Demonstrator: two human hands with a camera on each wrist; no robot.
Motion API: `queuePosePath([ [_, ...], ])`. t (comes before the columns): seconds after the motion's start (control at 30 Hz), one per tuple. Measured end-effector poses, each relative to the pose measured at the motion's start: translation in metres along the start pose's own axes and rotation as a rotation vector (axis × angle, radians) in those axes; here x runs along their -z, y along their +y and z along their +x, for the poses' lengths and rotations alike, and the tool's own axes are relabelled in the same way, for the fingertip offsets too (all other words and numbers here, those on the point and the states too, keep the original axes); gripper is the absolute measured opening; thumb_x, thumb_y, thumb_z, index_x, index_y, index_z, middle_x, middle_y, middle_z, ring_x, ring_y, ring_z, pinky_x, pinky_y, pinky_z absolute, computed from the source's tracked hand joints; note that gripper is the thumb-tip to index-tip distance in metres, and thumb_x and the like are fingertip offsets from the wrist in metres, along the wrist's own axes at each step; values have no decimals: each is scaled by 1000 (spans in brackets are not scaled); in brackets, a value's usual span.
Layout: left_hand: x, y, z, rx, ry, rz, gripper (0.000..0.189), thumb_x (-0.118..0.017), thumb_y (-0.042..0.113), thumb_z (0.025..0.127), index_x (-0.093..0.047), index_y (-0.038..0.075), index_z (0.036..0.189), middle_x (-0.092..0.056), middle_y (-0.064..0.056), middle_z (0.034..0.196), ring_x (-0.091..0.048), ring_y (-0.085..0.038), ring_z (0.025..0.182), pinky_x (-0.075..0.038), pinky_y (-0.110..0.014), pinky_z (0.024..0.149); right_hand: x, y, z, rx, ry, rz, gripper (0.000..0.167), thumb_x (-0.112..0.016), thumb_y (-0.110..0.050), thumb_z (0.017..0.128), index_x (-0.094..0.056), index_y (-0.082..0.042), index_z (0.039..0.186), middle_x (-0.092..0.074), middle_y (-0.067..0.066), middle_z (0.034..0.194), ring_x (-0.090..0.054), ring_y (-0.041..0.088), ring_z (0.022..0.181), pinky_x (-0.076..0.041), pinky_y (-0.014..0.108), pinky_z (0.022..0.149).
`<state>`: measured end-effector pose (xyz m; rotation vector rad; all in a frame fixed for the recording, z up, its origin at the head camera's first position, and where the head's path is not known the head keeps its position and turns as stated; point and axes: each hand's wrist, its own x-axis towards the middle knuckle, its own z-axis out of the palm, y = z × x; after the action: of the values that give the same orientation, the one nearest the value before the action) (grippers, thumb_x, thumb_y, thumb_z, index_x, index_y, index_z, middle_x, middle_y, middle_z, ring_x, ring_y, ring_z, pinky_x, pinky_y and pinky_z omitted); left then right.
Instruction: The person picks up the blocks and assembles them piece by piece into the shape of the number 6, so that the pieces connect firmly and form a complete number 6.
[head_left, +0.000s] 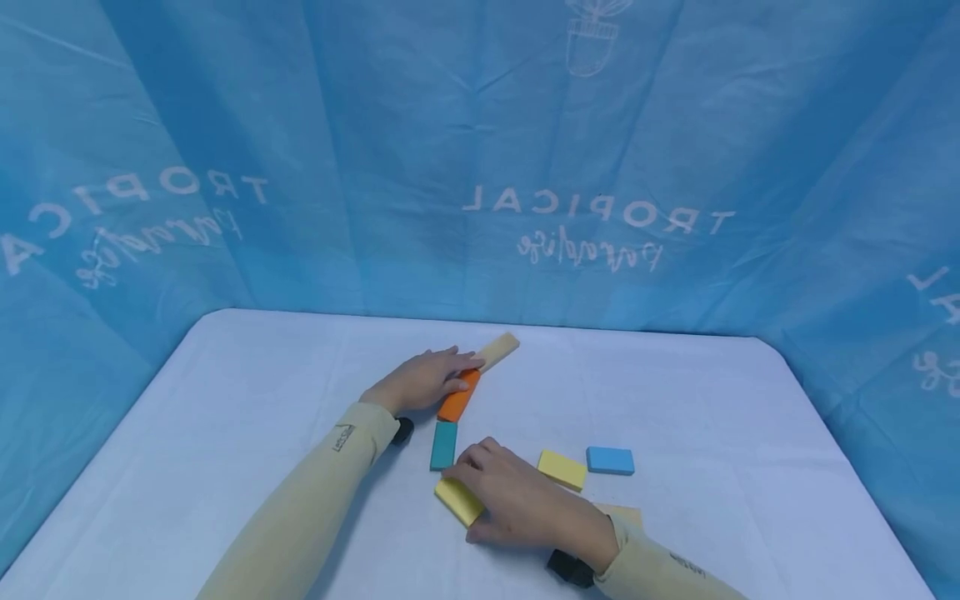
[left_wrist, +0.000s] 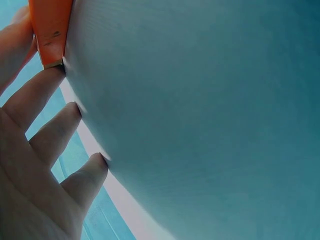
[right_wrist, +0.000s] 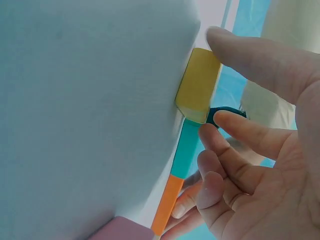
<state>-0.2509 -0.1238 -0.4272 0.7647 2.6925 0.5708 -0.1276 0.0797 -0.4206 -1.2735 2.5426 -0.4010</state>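
A row of wooden blocks runs across the white table. Its far end is a beige block (head_left: 500,350), followed by an orange block (head_left: 459,398) and a teal block (head_left: 444,446). My left hand (head_left: 423,379) touches the orange block, thumb along its side and index fingertip at its far end; the other fingers stretch out to the tabletop. At the near end of the teal block, my right hand (head_left: 517,500) grips a shiny yellow block (head_left: 459,500) between thumb and fingers. In the right wrist view this yellow block (right_wrist: 199,82) meets the teal block (right_wrist: 186,147).
Right of the row lie a pale yellow block (head_left: 562,469) and a blue block (head_left: 610,460). Another beige block (head_left: 621,514) is partly hidden behind the right forearm. A pinkish shape (right_wrist: 120,230) shows low in the right wrist view. Blue printed curtains (head_left: 480,150) surround the table.
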Motion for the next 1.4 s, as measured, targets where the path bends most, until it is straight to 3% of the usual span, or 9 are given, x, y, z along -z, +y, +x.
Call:
queuePosePath([
  [0.33, -2, 1, -3, 7, 9, -13, 50, -55, 32, 105, -47, 23, 153, -42, -1, 157, -30, -31, 149, -23, -55, 120, -1, -2, -4, 34, 27, -27, 47, -78, -36, 89, -65, -18, 130, -58, -6, 125, -49, 9, 117, -47, 26, 99],
  [0.83, -5, 2, 2, -6, 7, -2, 49, -55, 31, 105, -47, 22, 152, -43, -2, 157, -30, -32, 148, -24, -55, 120, 0, 3, -8, -2, 14, -13, 45, -78, -34, 90, -65, -21, 131, -59, -8, 126, -50, 9, 118, -47, 26, 100],
  [1.17, -5, 1, 0, -2, 10, -1, 49, -56, 31, 104, -48, 21, 152, -43, -1, 157, -30, -31, 149, -23, -55, 120, -3, 5, -7, 4, 33, -6, 45, -78, -34, 90, -65, -22, 131, -59, -8, 126, -49, 9, 119, -46, 27, 100],
  [1.4, -2, 1, 0, -20, 19, -6, 50, -55, 31, 105, -48, 20, 152, -42, -2, 157, -30, -31, 149, -23, -54, 121, 1, 7, -15, -40, 82, 36, 44, -78, -35, 90, -65, -23, 131, -59, -10, 127, -48, 11, 122, -45, 31, 104],
])
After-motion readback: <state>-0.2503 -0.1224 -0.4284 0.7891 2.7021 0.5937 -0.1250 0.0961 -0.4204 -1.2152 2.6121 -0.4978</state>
